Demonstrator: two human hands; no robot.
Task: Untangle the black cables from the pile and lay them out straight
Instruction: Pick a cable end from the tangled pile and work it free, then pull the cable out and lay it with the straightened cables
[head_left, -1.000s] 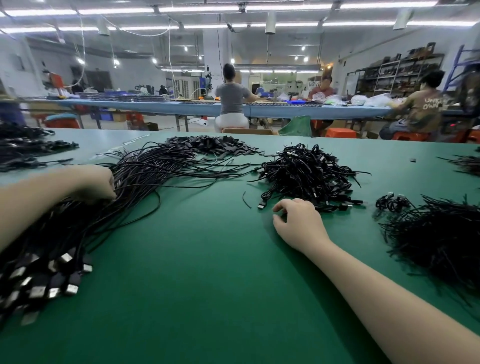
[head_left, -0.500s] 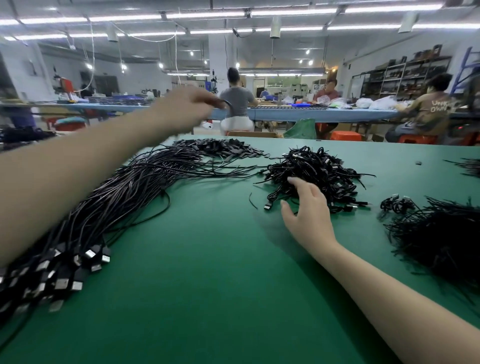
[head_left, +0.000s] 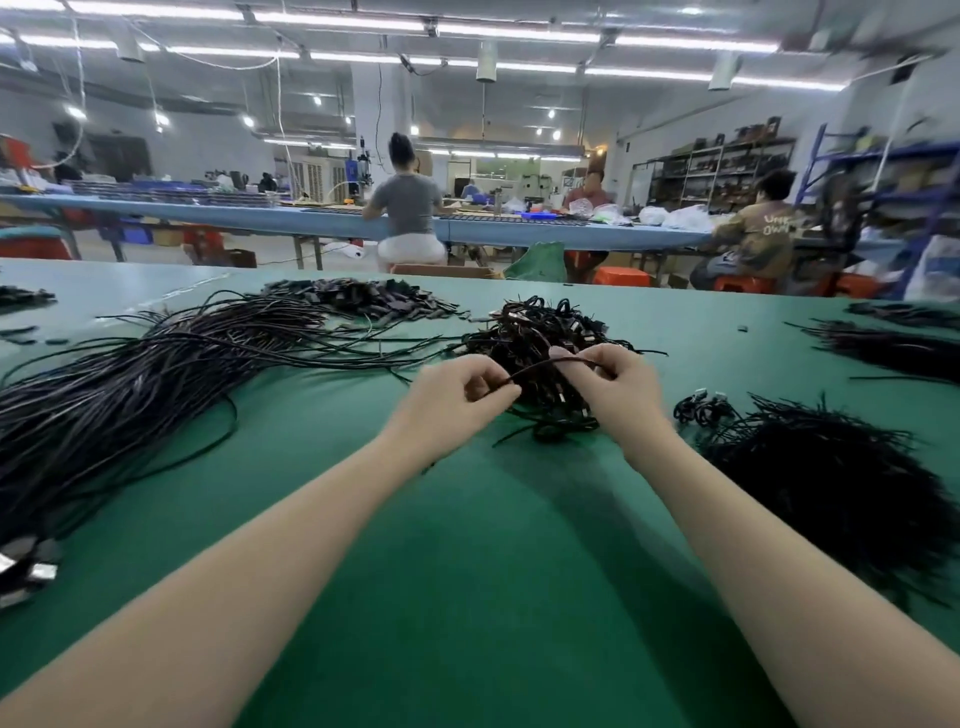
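Observation:
A tangled pile of black cables (head_left: 540, 332) lies on the green table (head_left: 467, 561) just beyond my hands. My left hand (head_left: 457, 395) and my right hand (head_left: 618, 387) both pinch one black cable (head_left: 540, 368), which stretches between them above the near edge of the pile. A long sheaf of straightened black cables (head_left: 156, 384) runs from the far centre to the near left, its metal plugs (head_left: 26, 571) at the near end.
A second dark heap of cables (head_left: 831, 478) sits at the right, a small coil (head_left: 701, 408) beside it. More cable bundles (head_left: 893, 343) lie at the far right. People sit at a blue table (head_left: 260, 208) beyond.
My left hand came down from the air over the sheaf to the tangled pile. My right hand, which rested by the pile, now pinches a cable together with the left.

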